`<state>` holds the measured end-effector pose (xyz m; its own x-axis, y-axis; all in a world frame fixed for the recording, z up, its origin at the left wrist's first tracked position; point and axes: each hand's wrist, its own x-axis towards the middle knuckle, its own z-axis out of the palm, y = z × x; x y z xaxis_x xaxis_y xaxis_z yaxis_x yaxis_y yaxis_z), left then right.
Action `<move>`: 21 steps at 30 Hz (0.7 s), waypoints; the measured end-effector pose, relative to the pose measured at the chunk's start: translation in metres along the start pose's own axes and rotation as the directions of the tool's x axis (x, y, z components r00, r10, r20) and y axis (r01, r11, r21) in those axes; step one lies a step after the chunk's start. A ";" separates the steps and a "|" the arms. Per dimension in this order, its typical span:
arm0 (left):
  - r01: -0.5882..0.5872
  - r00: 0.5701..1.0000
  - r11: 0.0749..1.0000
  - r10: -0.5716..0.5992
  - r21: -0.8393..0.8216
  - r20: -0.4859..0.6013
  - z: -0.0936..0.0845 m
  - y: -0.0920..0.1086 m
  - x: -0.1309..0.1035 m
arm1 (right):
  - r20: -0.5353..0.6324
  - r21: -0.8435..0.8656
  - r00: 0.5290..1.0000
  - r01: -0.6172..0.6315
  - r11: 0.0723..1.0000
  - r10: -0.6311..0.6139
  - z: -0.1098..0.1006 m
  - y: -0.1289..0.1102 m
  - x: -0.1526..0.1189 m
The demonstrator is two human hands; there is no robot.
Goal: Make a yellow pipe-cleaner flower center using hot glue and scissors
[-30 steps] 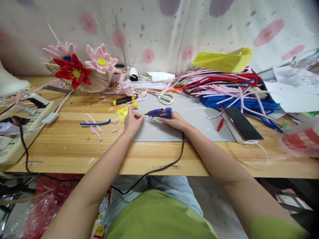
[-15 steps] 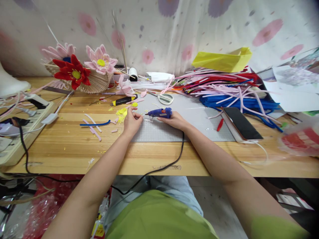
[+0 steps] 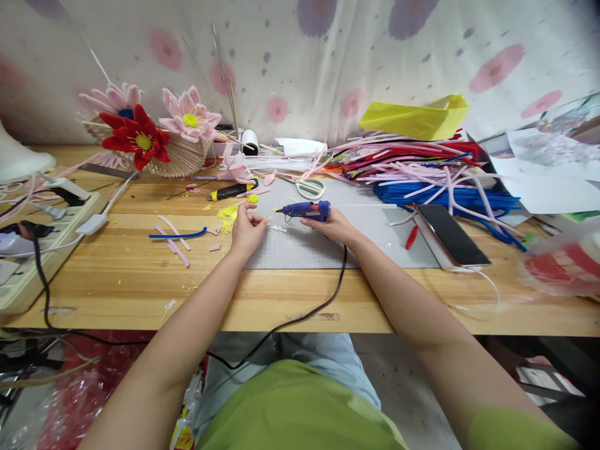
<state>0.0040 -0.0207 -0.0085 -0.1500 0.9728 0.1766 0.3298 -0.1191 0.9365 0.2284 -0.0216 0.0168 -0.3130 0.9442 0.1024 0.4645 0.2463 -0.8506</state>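
My right hand (image 3: 336, 226) is wrapped round a blue glue gun (image 3: 305, 210), whose nozzle points left. My left hand (image 3: 248, 230) pinches a thin pale stem (image 3: 269, 215) close to the nozzle; the stem's far details are too small to tell. Both hands are over the grey cutting mat (image 3: 309, 250). Small white stamen-like pieces (image 3: 277, 229) lie on the mat under the nozzle. Yellow scraps (image 3: 228, 212) are just behind my left hand. A clear glue stick sticks out from the back of the gun.
White-handled scissors (image 3: 310, 188) and a black-and-yellow cutter (image 3: 233, 190) lie behind the hands. Pipe cleaners (image 3: 435, 190) and a phone (image 3: 452, 234) are at right. Felt flowers (image 3: 143, 139) stand back left, a power strip (image 3: 70, 231) at left. The gun's black cord (image 3: 323, 306) crosses the front edge.
The glue gun and my right hand have shifted slightly right, and its nozzle has drawn a little away from my left fingers. The view has moved slightly.
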 end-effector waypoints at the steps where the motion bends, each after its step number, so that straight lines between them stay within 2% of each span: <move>1: 0.001 1.000 1.000 -0.001 0.007 0.000 0.000 0.000 0.000 | 0.010 0.003 1.000 0.006 1.000 -0.006 0.001 -0.001 0.000; 11: -0.016 1.000 1.000 0.015 0.022 0.010 0.001 0.000 -0.001 | 0.047 -0.071 0.999 0.016 0.997 -0.012 0.007 0.000 0.001; 21: -0.025 1.000 0.999 0.025 0.027 -0.001 0.000 0.000 0.000 | 0.015 -0.107 1.000 -0.002 0.994 0.003 0.003 0.003 0.001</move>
<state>0.0040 -0.0209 -0.0085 -0.1428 0.9692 0.2007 0.3584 -0.1384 0.9233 0.2264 -0.0204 0.0129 -0.3241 0.9416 0.0917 0.5510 0.2667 -0.7907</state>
